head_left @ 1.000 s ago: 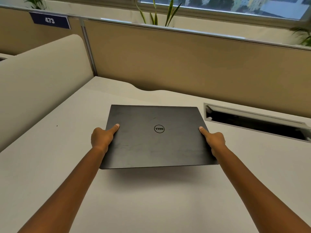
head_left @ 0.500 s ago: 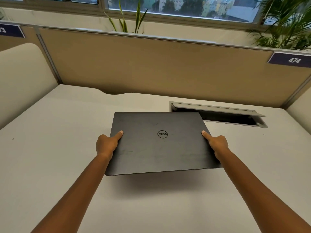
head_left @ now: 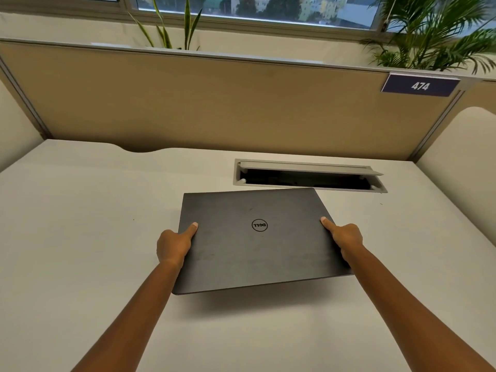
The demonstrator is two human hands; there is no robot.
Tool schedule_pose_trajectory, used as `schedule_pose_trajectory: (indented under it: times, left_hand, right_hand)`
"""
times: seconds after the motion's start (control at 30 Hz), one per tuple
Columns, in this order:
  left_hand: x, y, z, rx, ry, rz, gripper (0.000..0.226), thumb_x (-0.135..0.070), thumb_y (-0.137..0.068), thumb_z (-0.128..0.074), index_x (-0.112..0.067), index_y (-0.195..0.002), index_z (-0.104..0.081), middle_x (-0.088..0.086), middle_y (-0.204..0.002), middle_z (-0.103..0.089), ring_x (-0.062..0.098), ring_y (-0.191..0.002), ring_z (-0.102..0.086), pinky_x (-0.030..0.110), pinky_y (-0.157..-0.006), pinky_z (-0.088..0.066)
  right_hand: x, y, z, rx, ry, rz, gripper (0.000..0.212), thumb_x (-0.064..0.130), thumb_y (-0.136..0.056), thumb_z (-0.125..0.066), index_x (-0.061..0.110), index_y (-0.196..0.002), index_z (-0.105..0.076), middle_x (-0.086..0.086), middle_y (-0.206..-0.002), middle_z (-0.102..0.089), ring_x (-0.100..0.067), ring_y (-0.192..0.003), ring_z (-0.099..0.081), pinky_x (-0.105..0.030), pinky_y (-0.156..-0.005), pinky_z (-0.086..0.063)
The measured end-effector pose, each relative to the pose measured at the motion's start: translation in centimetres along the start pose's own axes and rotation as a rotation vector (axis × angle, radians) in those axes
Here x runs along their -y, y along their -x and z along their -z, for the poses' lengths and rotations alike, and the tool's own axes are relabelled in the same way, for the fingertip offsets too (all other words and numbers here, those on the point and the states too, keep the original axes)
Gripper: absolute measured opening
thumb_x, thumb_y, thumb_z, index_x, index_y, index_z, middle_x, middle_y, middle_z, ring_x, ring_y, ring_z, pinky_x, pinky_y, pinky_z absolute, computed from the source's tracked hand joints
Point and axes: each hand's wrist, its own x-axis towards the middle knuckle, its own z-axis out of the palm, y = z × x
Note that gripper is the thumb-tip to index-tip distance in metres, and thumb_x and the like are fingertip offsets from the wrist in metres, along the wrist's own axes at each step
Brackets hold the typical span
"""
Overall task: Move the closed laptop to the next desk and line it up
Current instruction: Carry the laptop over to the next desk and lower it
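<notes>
A closed black laptop [head_left: 257,253] with a round logo on its lid hangs just above the white desk [head_left: 80,237], casting a shadow under its near edge. My left hand [head_left: 173,244] grips its left side, thumb on the lid and fingers hidden underneath. My right hand [head_left: 345,237] grips its right side the same way. The laptop is nearly level, its far edge close to the cable slot.
An open grey cable slot [head_left: 308,175] is set into the desk behind the laptop. A tan partition [head_left: 214,103] with a "474" sign [head_left: 420,85] closes off the back. Cream side dividers [head_left: 461,162] stand at both ends. Plants [head_left: 429,36] sit on the window ledge.
The laptop, held in both hands, has travelled rightward from the desk marked 473 to the desk marked 474. The cable slot now sits directly behind it.
</notes>
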Motion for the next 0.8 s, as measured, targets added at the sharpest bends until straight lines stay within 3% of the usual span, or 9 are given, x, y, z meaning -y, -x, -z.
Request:
schedule_pose_trajectory:
  times: [0.1,0.27,0.4,0.67,0.8]
  left_hand:
    - [0.5,0.5,-1.3,0.012,-0.011,0.007,0.045,-0.04,-0.082,-0.064,-0.007,-0.059,-0.044,0.017,-0.085,-0.056,0.032,-0.079,-0.052,0.038,-0.071,-0.042]
    - [1.2,1.1,-2.4,0.022,-0.038,0.016,0.045,-0.039,-0.083,-0.063,-0.009,-0.057,-0.041,0.016,-0.079,-0.056,0.032,-0.079,-0.052,0.036,-0.071,-0.042]
    - [1.6,1.4,-2.8,0.029,-0.051,0.035,0.046,-0.037,-0.084,-0.063,-0.01,-0.055,-0.04,0.006,-0.06,-0.045,0.032,-0.077,-0.051,0.036,-0.07,-0.041]
    - [2.4,1.2,-3.4,0.011,-0.067,0.046,0.046,-0.036,-0.085,-0.061,-0.009,-0.055,-0.04,0.013,-0.069,-0.051,0.033,-0.076,-0.05,0.039,-0.072,-0.04]
    - [2.2,1.0,-3.6,0.014,-0.093,0.045,0.047,-0.037,-0.086,-0.06,-0.009,-0.055,-0.04,0.009,-0.06,-0.046,0.033,-0.076,-0.051,0.043,-0.075,-0.045]
  right_hand:
    - [-0.6,-1.0,0.6,-0.012,0.018,0.007,0.06,0.043,-0.081,-0.064,-0.008,-0.11,-0.051,-0.023,-0.115,-0.058,-0.032,-0.089,-0.048,-0.038,-0.076,-0.037]
    - [-1.8,-2.1,0.9,0.001,0.044,0.012,0.057,0.042,-0.081,-0.064,-0.008,-0.105,-0.053,-0.016,-0.093,-0.051,-0.03,-0.084,-0.046,-0.039,-0.074,-0.038]
    - [-2.6,-2.8,0.7,0.006,0.066,0.027,0.047,0.043,-0.081,-0.063,-0.002,-0.088,-0.05,-0.015,-0.088,-0.051,-0.03,-0.081,-0.047,-0.038,-0.072,-0.038]
    - [-3.1,-4.1,0.0,0.004,0.099,0.056,0.047,0.044,-0.082,-0.063,-0.001,-0.078,-0.049,-0.015,-0.083,-0.053,-0.031,-0.079,-0.049,-0.036,-0.07,-0.038]
    - [-3.0,-4.8,-0.5,0.0,0.099,0.058,0.049,0.044,-0.082,-0.062,0.006,-0.057,-0.043,-0.008,-0.064,-0.048,-0.028,-0.071,-0.048,-0.035,-0.066,-0.037]
